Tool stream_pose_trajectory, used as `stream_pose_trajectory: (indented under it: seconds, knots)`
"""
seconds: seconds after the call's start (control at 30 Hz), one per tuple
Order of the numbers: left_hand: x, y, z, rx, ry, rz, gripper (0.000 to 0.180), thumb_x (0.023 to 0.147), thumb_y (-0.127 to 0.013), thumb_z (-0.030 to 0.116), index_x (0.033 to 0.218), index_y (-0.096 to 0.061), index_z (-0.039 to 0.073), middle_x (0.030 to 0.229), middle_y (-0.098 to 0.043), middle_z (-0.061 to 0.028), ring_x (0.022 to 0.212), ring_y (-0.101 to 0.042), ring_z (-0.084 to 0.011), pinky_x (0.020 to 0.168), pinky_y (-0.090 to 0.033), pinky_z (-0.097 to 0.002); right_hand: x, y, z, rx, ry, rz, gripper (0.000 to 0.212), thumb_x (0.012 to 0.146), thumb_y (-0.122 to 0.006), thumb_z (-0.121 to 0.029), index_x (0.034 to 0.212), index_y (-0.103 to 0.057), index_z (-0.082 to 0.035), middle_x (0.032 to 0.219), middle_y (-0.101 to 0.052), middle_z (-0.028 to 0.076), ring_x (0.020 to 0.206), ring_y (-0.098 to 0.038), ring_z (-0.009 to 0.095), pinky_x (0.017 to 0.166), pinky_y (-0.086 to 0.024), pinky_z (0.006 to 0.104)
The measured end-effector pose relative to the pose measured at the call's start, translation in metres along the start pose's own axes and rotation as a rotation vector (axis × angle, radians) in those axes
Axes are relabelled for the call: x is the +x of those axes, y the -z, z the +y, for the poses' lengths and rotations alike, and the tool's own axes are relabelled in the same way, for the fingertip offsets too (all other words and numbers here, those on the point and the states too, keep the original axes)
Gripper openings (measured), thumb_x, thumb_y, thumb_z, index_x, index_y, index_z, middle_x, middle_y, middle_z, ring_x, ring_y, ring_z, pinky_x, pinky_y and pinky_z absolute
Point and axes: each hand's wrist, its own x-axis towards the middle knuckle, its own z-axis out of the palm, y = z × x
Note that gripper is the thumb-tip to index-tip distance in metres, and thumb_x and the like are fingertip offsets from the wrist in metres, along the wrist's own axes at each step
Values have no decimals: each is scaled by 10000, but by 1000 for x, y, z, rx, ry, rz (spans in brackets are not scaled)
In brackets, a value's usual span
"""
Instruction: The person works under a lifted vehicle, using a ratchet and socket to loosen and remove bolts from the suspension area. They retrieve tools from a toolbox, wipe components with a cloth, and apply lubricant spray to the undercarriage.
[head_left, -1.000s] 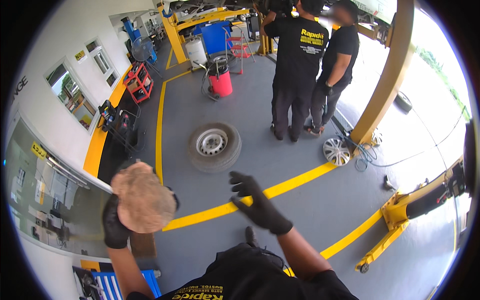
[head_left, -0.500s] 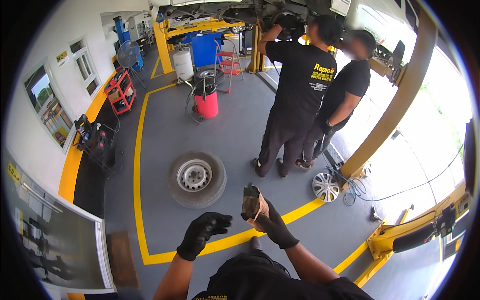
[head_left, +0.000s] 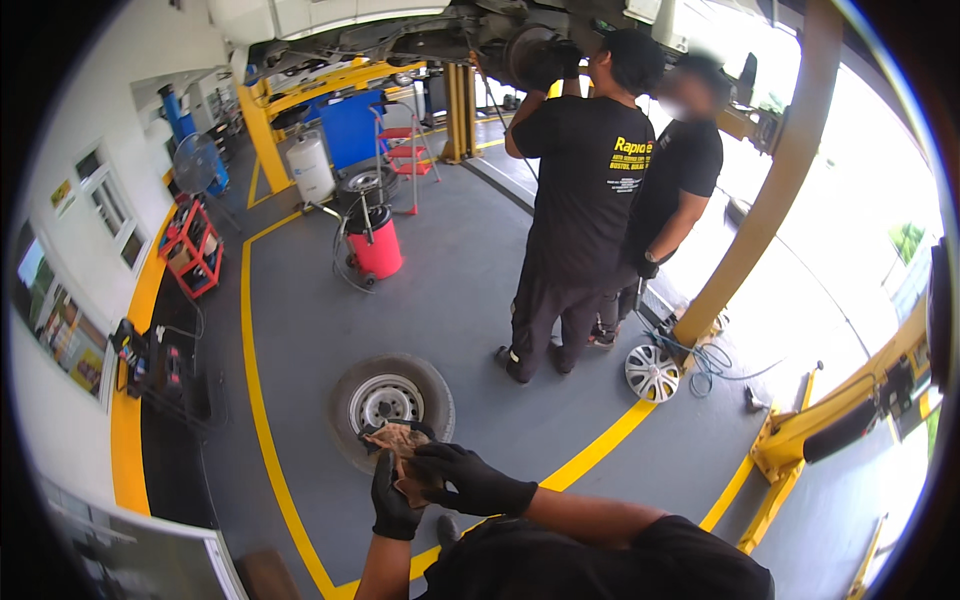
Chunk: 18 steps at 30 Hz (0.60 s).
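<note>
Both my hands wear black gloves and meet in front of me over a crumpled brown sheet [head_left: 402, 437], paper or cloth, I cannot tell which. My left hand [head_left: 393, 500] grips it from below and the left, fingers closed around its lower part. My right hand [head_left: 470, 478] lies across the sheet from the right, its fingers bent and pressed on it. Something dark shows along the sheet's far edge; its kind cannot be made out. Beyond my hands a wheel [head_left: 385, 397] with a steel rim lies flat on the grey floor, partly hidden by the sheet.
Ahead right, two people in black, one in front [head_left: 590, 190], stand under a raised vehicle [head_left: 400, 40]. A hubcap [head_left: 652, 374] and a blue hose [head_left: 712, 368] lie by a yellow lift post [head_left: 770, 190]. A red drum [head_left: 375, 250] and a red cart [head_left: 190, 247] stand farther left.
The brown sheet, held in my right hand before, has moved left and is now in both hands. My left hand has closed on it. The view has shifted; the front co-worker's arms remain raised.
</note>
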Motion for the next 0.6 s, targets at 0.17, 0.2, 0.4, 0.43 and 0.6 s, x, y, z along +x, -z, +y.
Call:
stream_pose_trajectory:
  seconds: [0.17, 0.2, 0.4, 0.43, 0.6]
  knots:
    - [22, 6, 67, 31, 48, -15, 485, 1078, -501, 374, 1492, -495, 122, 1463, -564, -126, 1312, -575, -325, 1133, -458, -491, 17, -20, 2, 227, -259, 12, 406, 1007, -663, -232, 1381, -600, -87, 1339, -624, 190, 1267, -578, 368, 1068, -463, 457]
    - [30, 5, 73, 49, 69, 34, 485, 1078, -503, 369, 1495, -492, 122, 1465, -563, -127, 1307, -581, -323, 1126, -465, -486, 15, -19, 2, 218, -289, 30, 401, 1013, -655, -223, 1386, -597, -89, 1333, -630, 192, 1252, -590, 366, 1058, -471, 454]
    - [85, -12, 52, 171, 301, -31, 446, 1075, -516, 309, 1468, -523, 97, 1439, -596, -104, 1325, -578, -294, 1148, -445, -484, -18, 13, 10, 202, -485, 158, 377, 1031, -638, -230, 1374, -613, -75, 1268, -671, 199, 1130, -670, 348, 984, -521, 431]
    - [94, -16, 41, 265, 295, -67, 444, 1078, -510, 302, 1467, -521, 88, 1439, -595, -103, 1327, -577, -289, 1149, -445, -478, -28, 20, 11, 216, -514, 205, 375, 1033, -639, -235, 1370, -617, -70, 1265, -676, 196, 1130, -676, 336, 982, -522, 419]
    - [127, -46, -28, 529, 285, -201, 444, 1099, -468, 274, 1479, -490, 44, 1446, -583, -101, 1309, -587, -243, 1130, -464, -408, -91, 59, 19, 280, -637, 317, 373, 1046, -631, -245, 1362, -632, -46, 1264, -699, 152, 1125, -691, 238, 977, -528, 363]
